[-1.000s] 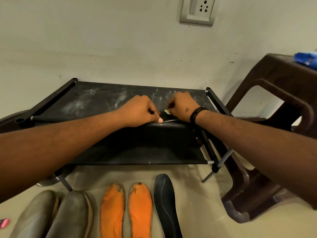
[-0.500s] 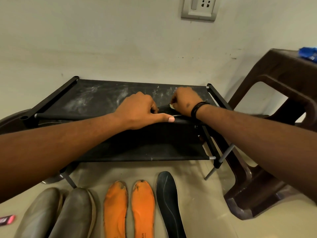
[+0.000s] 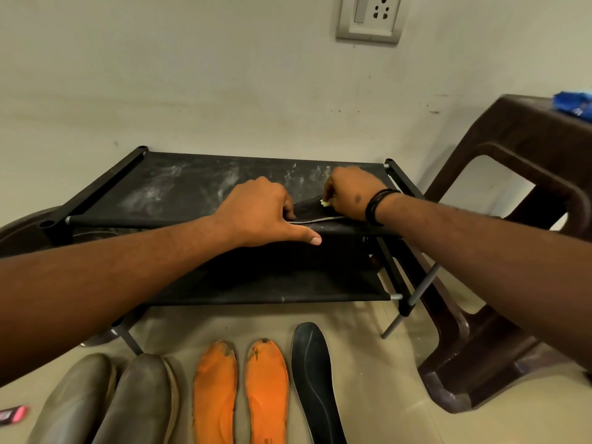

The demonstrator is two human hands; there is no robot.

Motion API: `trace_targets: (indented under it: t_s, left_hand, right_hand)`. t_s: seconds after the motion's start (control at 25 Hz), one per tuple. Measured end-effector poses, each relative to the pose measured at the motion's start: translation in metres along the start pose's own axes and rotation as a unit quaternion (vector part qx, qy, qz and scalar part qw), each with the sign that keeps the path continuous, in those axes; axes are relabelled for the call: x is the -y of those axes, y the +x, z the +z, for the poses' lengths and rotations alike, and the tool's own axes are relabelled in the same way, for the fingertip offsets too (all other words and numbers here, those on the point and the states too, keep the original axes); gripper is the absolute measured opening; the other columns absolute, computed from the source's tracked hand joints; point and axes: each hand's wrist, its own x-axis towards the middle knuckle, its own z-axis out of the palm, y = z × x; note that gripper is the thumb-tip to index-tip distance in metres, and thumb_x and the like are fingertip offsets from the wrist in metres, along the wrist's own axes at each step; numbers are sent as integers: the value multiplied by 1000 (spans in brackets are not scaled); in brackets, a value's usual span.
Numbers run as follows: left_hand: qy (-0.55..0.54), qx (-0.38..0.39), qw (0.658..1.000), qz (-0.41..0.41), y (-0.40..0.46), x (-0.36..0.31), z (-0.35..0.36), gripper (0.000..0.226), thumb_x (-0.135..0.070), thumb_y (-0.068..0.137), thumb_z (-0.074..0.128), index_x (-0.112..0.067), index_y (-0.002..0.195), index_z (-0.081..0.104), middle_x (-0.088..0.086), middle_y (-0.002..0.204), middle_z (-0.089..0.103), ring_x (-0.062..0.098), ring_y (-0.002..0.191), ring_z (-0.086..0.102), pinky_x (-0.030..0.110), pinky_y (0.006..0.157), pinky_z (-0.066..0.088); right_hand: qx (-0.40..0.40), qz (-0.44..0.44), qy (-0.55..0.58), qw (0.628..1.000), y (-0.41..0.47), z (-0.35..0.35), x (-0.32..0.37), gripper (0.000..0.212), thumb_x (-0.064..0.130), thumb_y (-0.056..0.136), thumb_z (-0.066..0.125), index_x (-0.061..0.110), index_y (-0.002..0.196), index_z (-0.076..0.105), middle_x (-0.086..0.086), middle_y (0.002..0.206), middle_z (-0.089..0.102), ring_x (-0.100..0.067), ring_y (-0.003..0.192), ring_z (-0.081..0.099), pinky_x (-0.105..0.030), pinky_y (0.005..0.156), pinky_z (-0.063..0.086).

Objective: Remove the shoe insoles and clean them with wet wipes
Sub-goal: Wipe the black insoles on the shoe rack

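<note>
A black insole (image 3: 312,212) lies on the top shelf of a black shoe rack (image 3: 179,190), near its front right. My left hand (image 3: 262,213) presses down on the insole's left end, thumb stretched along the front bar. My right hand (image 3: 350,193) is closed on a small pale wet wipe (image 3: 325,203) held against the insole's right part. On the floor in front lie two orange insoles (image 3: 240,392) and another black insole (image 3: 315,379). Left of them stand two grey-brown shoes (image 3: 105,402).
A brown plastic stool (image 3: 525,200) stands right of the rack, with a blue packet (image 3: 575,105) on top. A wall socket (image 3: 370,17) is above. A small pink and black object (image 3: 12,415) lies on the floor at far left. A dark round object (image 3: 19,225) sits behind the rack's left end.
My right hand with the wipe has moved a little back and right along the insole. My left thumb has stretched out along the front bar. The view has tilted slightly.
</note>
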Motion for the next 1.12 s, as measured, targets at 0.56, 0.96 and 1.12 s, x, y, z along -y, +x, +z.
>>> trace_targets:
  t_s: [0.56, 0.96, 1.12]
  left_hand:
    - [14, 4, 1000, -25, -1, -1, -2, 87, -100, 46, 51, -25, 79, 79, -10, 58, 67, 3, 51, 60, 24, 50, 47]
    - [31, 15, 999, -28, 1, -6, -7, 81, -95, 53, 56, -19, 74, 76, -4, 43, 53, 9, 40, 48, 23, 45, 29]
    - [40, 17, 999, -23, 0, -6, -7, 77, -93, 55, 58, -20, 72, 75, -4, 44, 52, 10, 42, 48, 24, 45, 29]
  right_hand:
    - [32, -69, -4, 997, -11, 3, 17, 26, 5, 85, 57, 12, 103, 74, -6, 102, 72, -24, 95, 67, -39, 88, 56]
    - [115, -110, 1, 987, -15, -18, 33, 25, 9, 89, 54, 13, 105, 73, -5, 96, 73, -21, 86, 66, -38, 81, 57]
    - [111, -115, -177, 971, -19, -19, 40, 3, 22, 92, 55, 20, 90, 53, 2, 83, 57, -22, 83, 58, -36, 74, 45]
